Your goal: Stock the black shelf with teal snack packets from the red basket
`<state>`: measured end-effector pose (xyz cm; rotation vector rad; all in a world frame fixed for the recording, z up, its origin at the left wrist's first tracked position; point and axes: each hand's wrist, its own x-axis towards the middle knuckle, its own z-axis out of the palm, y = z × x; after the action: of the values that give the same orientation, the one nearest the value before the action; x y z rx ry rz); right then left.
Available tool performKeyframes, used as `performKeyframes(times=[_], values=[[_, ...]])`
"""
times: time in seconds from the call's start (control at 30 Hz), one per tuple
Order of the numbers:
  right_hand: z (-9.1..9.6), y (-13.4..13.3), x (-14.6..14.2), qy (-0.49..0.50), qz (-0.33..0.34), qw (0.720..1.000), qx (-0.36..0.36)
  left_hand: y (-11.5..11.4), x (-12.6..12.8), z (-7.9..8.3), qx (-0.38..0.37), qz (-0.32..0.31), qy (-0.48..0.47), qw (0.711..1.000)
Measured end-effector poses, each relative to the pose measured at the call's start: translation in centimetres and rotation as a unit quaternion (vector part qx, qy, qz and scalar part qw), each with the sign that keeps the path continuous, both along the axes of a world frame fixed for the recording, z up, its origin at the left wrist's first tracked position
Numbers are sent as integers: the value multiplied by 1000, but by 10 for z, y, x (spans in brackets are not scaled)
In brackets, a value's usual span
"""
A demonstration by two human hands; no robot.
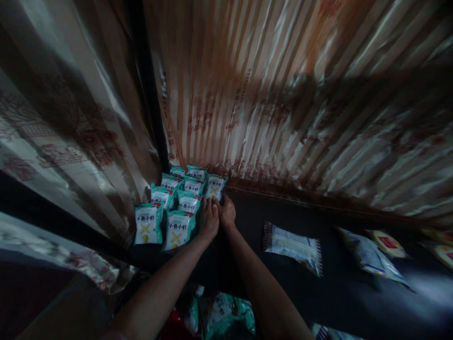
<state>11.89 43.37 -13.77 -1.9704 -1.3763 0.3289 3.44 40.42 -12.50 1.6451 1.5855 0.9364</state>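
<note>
A teal-and-white snack bag (214, 185) stands tilted back at the right end of the back part of a group of like bags. Both of my hands are at its lower edge. My left hand (209, 218) has its fingers bent together against the bag's lower left. My right hand (227, 210) curls round the lower right corner, its fingertips close to the left hand's. Left of my hands, several matching bags stand in two columns, among them a front bag (177, 230) and a corner bag (146, 224).
On the dark shelf (244, 208) to the right lie a white packet (293, 246), another packet (375, 257) and a round item with a red label (389, 243). Below, between my forearms, are more teal bags (226, 314). Printed plastic sheeting (219, 94) hangs behind, beside a dark post (150, 89).
</note>
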Motion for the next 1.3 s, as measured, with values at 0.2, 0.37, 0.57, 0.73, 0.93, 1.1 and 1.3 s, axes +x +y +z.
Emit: performKeyframes(times=[0.2, 0.37, 0.57, 0.73, 0.93, 1.1, 1.3], values=[[-1, 0, 1, -9, 1, 1000, 17, -1, 1, 4, -4, -7, 8, 1000], [-1, -5, 1, -24, 5, 1000, 18, -2, 4, 2, -6, -7, 3, 1000], [-1, -7, 4, -27, 23, 999, 19, -4, 4, 5, 3, -16, -3, 1000], [0, -18, 1, -28, 20, 998, 58, -19, 1, 10, 36, -48, -9, 998], [9, -51, -13, -2, 39, 996, 77, -53, -6, 3, 56, -26, -15, 998], [21, -101, -31, 82, 40, 990, 106, -97, -22, 9, 86, -26, -63, 994], [25, -209, -52, 76, 101, 982, 141, -186, -65, 9, 109, -135, -47, 984]])
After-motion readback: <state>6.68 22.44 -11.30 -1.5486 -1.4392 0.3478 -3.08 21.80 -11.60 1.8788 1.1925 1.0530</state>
